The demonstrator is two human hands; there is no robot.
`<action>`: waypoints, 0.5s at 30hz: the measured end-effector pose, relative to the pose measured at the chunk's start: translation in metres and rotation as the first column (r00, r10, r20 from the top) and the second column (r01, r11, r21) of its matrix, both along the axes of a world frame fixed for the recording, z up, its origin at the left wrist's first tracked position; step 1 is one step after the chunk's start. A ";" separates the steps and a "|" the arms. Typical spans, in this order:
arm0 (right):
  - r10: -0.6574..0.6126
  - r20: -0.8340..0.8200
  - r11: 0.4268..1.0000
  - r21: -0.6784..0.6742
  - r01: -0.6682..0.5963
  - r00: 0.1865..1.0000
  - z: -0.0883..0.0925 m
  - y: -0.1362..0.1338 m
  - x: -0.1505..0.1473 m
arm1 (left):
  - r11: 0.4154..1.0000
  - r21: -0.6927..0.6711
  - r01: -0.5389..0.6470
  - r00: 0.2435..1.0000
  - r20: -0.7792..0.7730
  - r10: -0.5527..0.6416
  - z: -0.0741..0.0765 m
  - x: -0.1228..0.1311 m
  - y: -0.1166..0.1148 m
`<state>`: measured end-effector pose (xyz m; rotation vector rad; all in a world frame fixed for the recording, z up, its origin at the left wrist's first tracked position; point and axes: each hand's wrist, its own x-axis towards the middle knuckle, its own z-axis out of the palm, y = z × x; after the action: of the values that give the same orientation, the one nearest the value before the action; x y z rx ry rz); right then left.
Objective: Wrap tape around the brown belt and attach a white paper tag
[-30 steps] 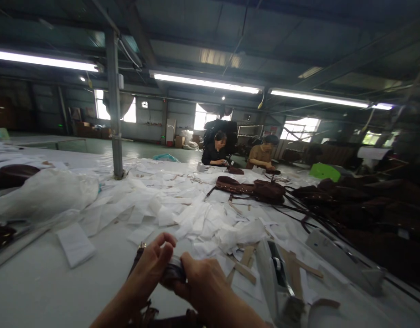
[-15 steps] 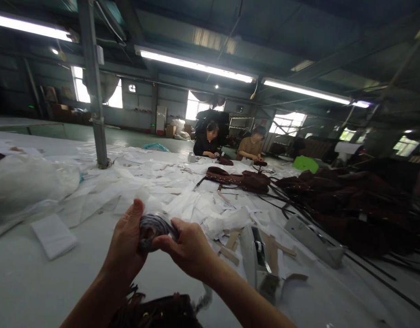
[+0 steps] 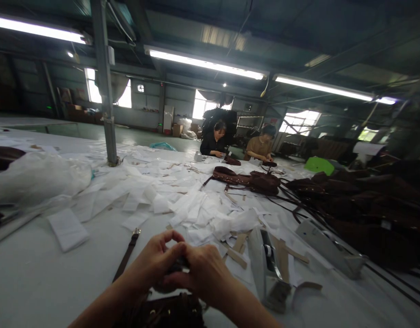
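Both hands meet low in the middle of the view, fingers curled toward each other. My left hand (image 3: 158, 259) and my right hand (image 3: 206, 269) close round a coil of grey cord (image 3: 178, 265), which the fingers mostly hide. Just below them, at the bottom edge, is a dark brown leather bag (image 3: 168, 312) with brass-coloured eyelets. A brown strap with a buckle (image 3: 129, 253) lies on the white table (image 3: 59, 282), left of my left hand.
Two tape dispensers (image 3: 269, 269) (image 3: 333, 248) stand to the right among card strips. White paper sheets (image 3: 196, 207) cover the middle. Brown bags (image 3: 360, 205) pile up at the right, and one bag (image 3: 246, 180) lies farther back. A post (image 3: 109, 114) rises at left. Two people sit across.
My hands have come lower and closer together, with the grey coil now mostly covered by fingers. The buckled strap has come into sight. The whole view has shifted slightly.
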<state>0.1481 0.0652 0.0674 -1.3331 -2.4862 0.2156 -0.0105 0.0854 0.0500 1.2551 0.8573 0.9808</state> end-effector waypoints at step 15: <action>-0.189 -0.278 0.970 -0.202 0.135 0.942 -0.038 -0.008 0.011 | 0.840 -0.317 -0.440 0.757 0.372 0.537 -0.027 0.027 0.000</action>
<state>0.1591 0.0568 0.0297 -1.4482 -2.1366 0.5700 0.0161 0.0855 0.0233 0.5711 0.9088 1.4907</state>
